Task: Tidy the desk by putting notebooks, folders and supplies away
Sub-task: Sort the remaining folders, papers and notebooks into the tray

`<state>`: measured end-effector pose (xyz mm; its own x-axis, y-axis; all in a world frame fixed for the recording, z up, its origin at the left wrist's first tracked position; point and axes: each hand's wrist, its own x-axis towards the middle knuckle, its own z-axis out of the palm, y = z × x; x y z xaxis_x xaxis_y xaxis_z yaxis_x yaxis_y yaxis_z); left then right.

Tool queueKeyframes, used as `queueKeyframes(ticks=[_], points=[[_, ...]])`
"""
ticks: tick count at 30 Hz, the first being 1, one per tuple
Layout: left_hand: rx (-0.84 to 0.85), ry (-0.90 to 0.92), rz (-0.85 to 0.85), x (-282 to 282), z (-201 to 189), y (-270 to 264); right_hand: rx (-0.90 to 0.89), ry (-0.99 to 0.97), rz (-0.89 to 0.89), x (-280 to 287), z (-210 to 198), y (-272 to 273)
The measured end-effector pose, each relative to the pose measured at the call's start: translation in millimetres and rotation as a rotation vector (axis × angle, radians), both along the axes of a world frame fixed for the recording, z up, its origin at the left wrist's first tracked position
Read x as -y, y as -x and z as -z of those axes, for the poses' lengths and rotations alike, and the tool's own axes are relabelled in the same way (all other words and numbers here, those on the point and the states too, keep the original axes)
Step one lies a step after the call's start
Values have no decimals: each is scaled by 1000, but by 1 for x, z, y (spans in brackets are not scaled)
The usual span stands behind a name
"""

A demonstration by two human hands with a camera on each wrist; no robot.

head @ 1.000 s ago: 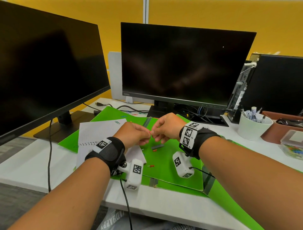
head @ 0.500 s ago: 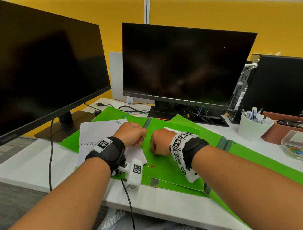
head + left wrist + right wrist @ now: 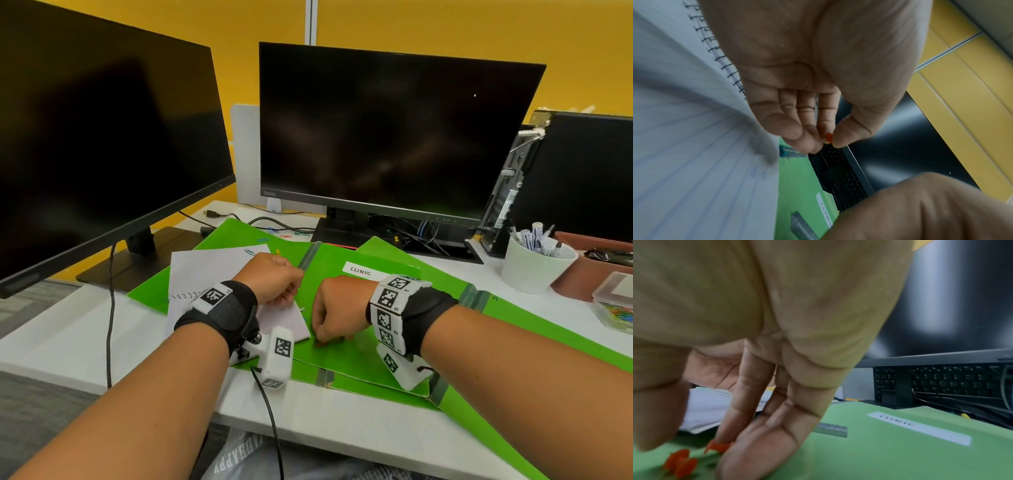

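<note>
Our left hand (image 3: 807, 68) pinches one orange pushpin (image 3: 828, 138); our right hand's (image 3: 337, 308) fingers (image 3: 748, 404) curl onto another pushpin (image 3: 718, 447) on the CLINIC folder (image 3: 346, 342). Light, sharp: we take the heads.

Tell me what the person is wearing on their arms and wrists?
Both forearms are bare, with no sleeves. Each wrist has a black fabric wrist strap, the left strap and the right strap, with white blocks printed with black-and-white square codes. A small white camera box hangs under the left wrist with a black cable trailing down. Another white box hangs under the right wrist.
</note>
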<state>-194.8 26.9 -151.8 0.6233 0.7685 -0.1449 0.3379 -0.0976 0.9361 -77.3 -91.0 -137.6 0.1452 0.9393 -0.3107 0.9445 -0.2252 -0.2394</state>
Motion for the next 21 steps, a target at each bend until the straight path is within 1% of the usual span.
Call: queueKeyframes(ticks=[4, 7, 11, 15, 21], points=[[-15, -4, 5, -1, 0, 0, 101, -33, -84, 1, 3, 7], [-16, 2, 23, 0, 2, -1, 116, -63, -123, 2, 5, 5], [-14, -23, 82, 4, 3, -3, 77, -79, -92, 3, 8, 2], [21, -60, 97, 8, 1, -8, 59, -63, -67, 0, 9, -2], [90, -195, 113, 21, -3, -29, 21, -111, -5, 5, -7, -28]])
